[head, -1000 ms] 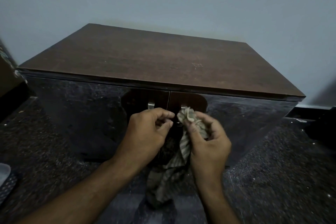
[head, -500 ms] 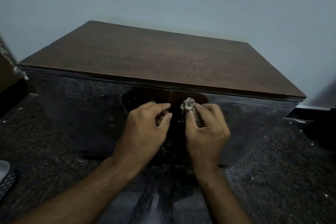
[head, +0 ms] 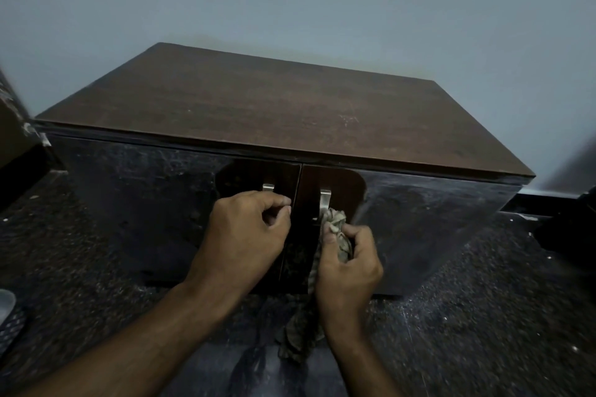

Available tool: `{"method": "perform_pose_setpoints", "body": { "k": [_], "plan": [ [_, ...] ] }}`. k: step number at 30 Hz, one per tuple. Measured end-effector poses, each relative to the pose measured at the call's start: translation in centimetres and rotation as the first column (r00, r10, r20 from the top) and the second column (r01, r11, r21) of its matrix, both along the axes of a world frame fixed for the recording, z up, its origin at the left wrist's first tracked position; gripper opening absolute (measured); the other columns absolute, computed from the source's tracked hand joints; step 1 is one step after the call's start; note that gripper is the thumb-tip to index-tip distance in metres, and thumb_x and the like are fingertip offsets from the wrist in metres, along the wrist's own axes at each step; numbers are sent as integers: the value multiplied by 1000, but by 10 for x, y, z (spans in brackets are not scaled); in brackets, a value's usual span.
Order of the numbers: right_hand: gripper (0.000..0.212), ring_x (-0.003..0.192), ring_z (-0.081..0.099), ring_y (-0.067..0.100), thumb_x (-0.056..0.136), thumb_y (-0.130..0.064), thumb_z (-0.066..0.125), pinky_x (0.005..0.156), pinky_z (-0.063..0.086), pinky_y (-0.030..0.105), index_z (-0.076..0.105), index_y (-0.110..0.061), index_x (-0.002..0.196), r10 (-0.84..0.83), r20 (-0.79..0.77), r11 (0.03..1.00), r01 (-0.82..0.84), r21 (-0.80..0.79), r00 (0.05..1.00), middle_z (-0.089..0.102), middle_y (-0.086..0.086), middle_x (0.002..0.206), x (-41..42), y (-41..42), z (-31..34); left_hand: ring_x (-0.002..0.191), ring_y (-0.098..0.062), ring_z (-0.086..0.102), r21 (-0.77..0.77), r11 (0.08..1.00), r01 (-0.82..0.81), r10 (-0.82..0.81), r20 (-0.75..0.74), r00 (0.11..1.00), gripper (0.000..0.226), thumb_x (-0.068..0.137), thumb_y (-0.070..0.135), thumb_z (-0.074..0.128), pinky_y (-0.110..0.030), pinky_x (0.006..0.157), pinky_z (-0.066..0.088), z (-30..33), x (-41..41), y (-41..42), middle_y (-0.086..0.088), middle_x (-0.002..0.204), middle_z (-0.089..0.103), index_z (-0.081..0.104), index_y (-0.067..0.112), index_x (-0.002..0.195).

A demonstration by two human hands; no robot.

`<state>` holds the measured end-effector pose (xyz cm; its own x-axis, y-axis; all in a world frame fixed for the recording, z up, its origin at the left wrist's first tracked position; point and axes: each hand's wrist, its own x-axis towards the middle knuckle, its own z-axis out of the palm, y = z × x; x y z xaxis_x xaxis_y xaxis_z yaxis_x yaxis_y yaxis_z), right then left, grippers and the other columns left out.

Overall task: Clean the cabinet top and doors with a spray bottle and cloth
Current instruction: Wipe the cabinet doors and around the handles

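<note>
Cabinet (head: 274,126) fills the scene, doors facing near. Right hand (head: 350,263) grips the bunched cloth (head: 335,226) against the upright right handle (head: 325,203), tail hanging down; left hand (head: 245,235) curls on the left handle (head: 268,187). Spray bottle unseen.

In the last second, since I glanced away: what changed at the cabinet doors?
The right hand slid the cloth down the right door handle, baring its top; the cloth's tail hangs below again. The left hand stayed curled at the left door handle. Both doors stayed closed, and the cabinet unmoved.
</note>
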<state>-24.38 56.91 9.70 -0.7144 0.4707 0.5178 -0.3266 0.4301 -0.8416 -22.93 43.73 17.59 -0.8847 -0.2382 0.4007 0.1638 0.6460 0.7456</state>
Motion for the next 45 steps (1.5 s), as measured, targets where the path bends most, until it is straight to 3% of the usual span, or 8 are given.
{"method": "perform_pose_setpoints", "body": {
  "k": [5, 9, 13, 19, 27, 33, 39, 45],
  "plan": [
    [18, 79, 59, 3, 82, 0, 74, 67, 46, 22, 68, -15, 88, 46, 133, 999, -47, 9, 990, 64, -6, 85, 5, -27, -33, 80, 16, 62, 30, 999, -22, 22, 22, 1000, 8, 83, 20, 73, 3, 62, 39, 1, 2, -9, 20, 77, 71, 79, 25, 86],
    [13, 86, 62, 9, 86, 5, 71, 76, 52, 20, 71, -3, 96, 178, -92, 949, -146, 278, 980, 66, 5, 94, 5, -39, -13, 77, 5, 65, -7, 999, -37, 37, -10, 999, 7, 83, 19, 73, -3, 63, 44, 2, 4, -21, 15, 76, 72, 78, 24, 84],
    [14, 85, 62, 30, 89, 3, 69, 76, 51, 36, 74, 3, 102, 72, -328, 865, 105, 490, 942, 69, 17, 99, -10, -28, 38, 78, 0, 63, -38, 997, -72, 70, -49, 996, 12, 80, 14, 75, -2, 64, 42, 0, 3, -34, 11, 78, 68, 77, 21, 90],
    [15, 80, 58, 30, 90, 5, 66, 67, 50, 39, 75, 2, 102, 90, -277, 794, 99, 600, 956, 70, 16, 102, -14, -27, 27, 80, 0, 63, -34, 998, -49, 46, -86, 995, 11, 81, 15, 75, 0, 64, 41, -1, 0, -34, 11, 81, 68, 77, 20, 91],
    [15, 87, 66, 35, 87, 9, 67, 79, 55, 43, 74, 6, 101, 43, -371, 910, 117, 398, 928, 67, 20, 97, -20, -18, 59, 83, -1, 63, -32, 999, -28, 21, -193, 981, 16, 82, 12, 74, -2, 73, 43, 1, -2, -27, 9, 90, 70, 76, 15, 98],
    [15, 90, 65, 32, 92, 0, 66, 80, 53, 38, 74, 3, 105, 226, -304, 836, -24, 548, 925, 68, 18, 103, -23, -43, 60, 90, -5, 63, -36, 996, -79, 67, -250, 966, 22, 84, 10, 73, -3, 85, 41, 0, -6, -25, 4, 99, 70, 73, 12, 106],
    [14, 90, 66, 32, 89, 5, 65, 79, 55, 44, 74, 6, 101, 117, -339, 913, 33, 406, 934, 66, 18, 98, -20, -23, 52, 92, -8, 66, -46, 996, -71, 57, -259, 964, 22, 84, 8, 72, -15, 84, 49, 1, -5, -27, 4, 99, 70, 74, 11, 105],
    [14, 89, 66, 33, 90, 3, 67, 76, 55, 45, 74, 3, 102, 203, -259, 853, -41, 521, 944, 67, 18, 101, -23, -34, 46, 94, -8, 65, -37, 996, -80, 69, -248, 966, 21, 85, 9, 71, -15, 86, 48, 1, -5, -27, 4, 100, 71, 74, 12, 105]
  ]
}}
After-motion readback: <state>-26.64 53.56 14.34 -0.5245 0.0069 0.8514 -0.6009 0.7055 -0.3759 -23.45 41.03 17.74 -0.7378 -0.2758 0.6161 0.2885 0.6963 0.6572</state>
